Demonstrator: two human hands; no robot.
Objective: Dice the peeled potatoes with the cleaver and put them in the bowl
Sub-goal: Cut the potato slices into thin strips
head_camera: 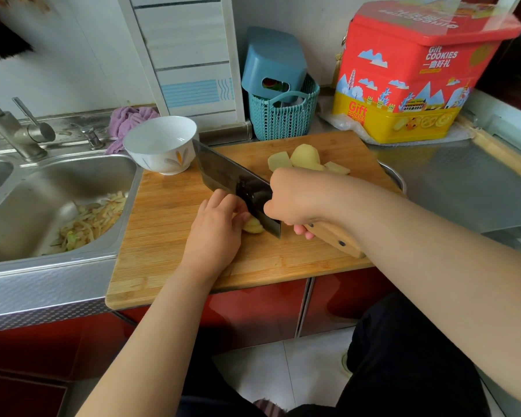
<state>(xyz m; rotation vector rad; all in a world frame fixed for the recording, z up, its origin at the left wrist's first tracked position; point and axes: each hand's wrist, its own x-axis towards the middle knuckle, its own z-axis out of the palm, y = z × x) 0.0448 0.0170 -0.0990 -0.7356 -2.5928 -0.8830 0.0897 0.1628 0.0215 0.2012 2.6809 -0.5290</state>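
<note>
A wooden cutting board (pixel 169 236) lies across the counter beside the sink. My right hand (pixel 295 197) grips the wooden handle of a dark cleaver (pixel 226 173), its blade edge down on a pale potato piece (pixel 253 226) near the board's middle. My left hand (pixel 215 230) holds that piece with curled fingers against the blade's left side; most of the piece is hidden. A peeled potato (pixel 305 156) and cut slabs (pixel 278 161) lie at the board's far right. The white bowl (pixel 160 144) stands empty at the board's far left corner.
A steel sink (pixel 27 206) with peelings (pixel 94 219) lies left, with a tap (pixel 15 130) and purple cloth (pixel 127 120) behind. A teal basket (pixel 283 120) and a red and yellow cookie tin (pixel 415 73) stand at the back. Steel counter (pixel 463 182) extends right.
</note>
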